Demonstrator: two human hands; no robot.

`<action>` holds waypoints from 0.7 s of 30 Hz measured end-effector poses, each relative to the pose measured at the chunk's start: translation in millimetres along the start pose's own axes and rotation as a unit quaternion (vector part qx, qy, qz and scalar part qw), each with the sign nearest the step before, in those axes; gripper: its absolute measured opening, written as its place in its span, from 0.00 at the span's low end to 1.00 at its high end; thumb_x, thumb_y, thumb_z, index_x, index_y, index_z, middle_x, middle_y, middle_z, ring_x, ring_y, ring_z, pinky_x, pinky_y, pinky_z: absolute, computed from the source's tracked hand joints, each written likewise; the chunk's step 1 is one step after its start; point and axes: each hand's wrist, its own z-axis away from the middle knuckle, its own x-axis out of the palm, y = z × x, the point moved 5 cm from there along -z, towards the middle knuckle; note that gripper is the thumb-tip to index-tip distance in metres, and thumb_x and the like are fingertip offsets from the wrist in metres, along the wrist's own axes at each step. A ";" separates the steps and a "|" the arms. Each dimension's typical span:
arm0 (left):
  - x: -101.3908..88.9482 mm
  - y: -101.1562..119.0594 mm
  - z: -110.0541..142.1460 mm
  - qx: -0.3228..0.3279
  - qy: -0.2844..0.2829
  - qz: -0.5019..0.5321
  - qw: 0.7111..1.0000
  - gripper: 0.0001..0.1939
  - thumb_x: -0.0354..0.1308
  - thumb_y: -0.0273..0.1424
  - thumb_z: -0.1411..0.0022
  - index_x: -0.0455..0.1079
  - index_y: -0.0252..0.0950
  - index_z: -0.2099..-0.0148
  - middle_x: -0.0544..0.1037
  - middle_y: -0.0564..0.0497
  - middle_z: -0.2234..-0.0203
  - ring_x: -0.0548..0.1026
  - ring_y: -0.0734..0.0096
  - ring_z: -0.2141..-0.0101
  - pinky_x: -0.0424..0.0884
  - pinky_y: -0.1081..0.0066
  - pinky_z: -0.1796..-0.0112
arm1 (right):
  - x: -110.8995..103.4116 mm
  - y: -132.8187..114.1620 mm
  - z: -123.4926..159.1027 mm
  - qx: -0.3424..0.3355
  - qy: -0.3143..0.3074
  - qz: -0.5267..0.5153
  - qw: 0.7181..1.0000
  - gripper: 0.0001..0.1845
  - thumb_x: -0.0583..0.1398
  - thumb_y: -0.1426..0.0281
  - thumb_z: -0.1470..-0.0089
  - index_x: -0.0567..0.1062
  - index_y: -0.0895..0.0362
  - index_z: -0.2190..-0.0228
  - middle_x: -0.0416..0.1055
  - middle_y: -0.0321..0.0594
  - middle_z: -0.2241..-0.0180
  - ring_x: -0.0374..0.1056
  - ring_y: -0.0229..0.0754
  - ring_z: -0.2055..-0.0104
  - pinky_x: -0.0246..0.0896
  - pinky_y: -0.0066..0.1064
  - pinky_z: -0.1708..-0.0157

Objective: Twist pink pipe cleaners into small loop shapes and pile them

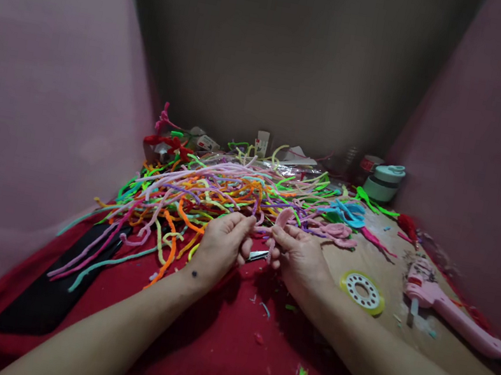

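My left hand (221, 244) and my right hand (299, 257) meet over a red cloth (213, 342), fingers pinched. Between them runs a pink pipe cleaner (280, 222), bent into a loop that rises above my right fingers. Its other end reaches my left fingertips. Just behind the hands lies a big tangled pile of coloured pipe cleaners (211, 190) in orange, green, purple, pink and yellow. A metal tool tip (258, 255), maybe scissors, shows between the hands on the cloth.
A pink glue gun (447, 306) lies on a cardboard sheet (400, 330) at right, with a yellow-rimmed tape reel (362, 291) beside it. A teal lidded jar (384, 182) stands at the back right. A black strip (52, 291) lies at left. Walls close in around.
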 end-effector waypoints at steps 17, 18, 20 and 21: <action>29.1 -21.1 11.0 -0.210 -0.252 0.053 0.943 0.16 0.57 0.41 0.49 0.61 0.34 0.75 0.62 0.59 0.85 0.57 0.86 0.90 0.45 0.82 0.90 | -2.3 6.3 -3.4 -0.005 0.006 0.022 1.000 0.16 0.67 0.63 0.64 0.67 0.59 0.78 0.63 0.29 0.85 0.56 0.28 0.86 0.49 0.22 0.87; 30.0 -21.7 12.3 -0.211 -0.251 0.050 0.943 0.17 0.56 0.42 0.48 0.60 0.34 0.76 0.62 0.60 0.86 0.57 0.86 0.91 0.45 0.82 0.90 | -2.6 6.1 -2.5 -0.007 0.012 0.031 0.999 0.17 0.66 0.62 0.63 0.66 0.59 0.78 0.62 0.29 0.85 0.56 0.29 0.87 0.49 0.22 0.87; 31.8 -20.8 14.5 -0.187 -0.252 0.029 0.949 0.18 0.54 0.43 0.47 0.58 0.34 0.77 0.61 0.60 0.86 0.56 0.86 0.91 0.46 0.81 0.90 | -4.0 4.6 -2.2 -0.016 0.020 0.045 0.999 0.16 0.65 0.62 0.62 0.66 0.58 0.78 0.62 0.29 0.85 0.56 0.29 0.87 0.49 0.22 0.87; 32.9 -20.3 15.7 -0.173 -0.259 0.007 0.950 0.18 0.54 0.43 0.47 0.58 0.34 0.78 0.62 0.60 0.87 0.57 0.85 0.91 0.46 0.81 0.90 | -5.4 3.3 -2.8 -0.023 0.025 0.052 0.998 0.16 0.65 0.61 0.61 0.65 0.58 0.78 0.62 0.29 0.85 0.55 0.29 0.87 0.48 0.22 0.87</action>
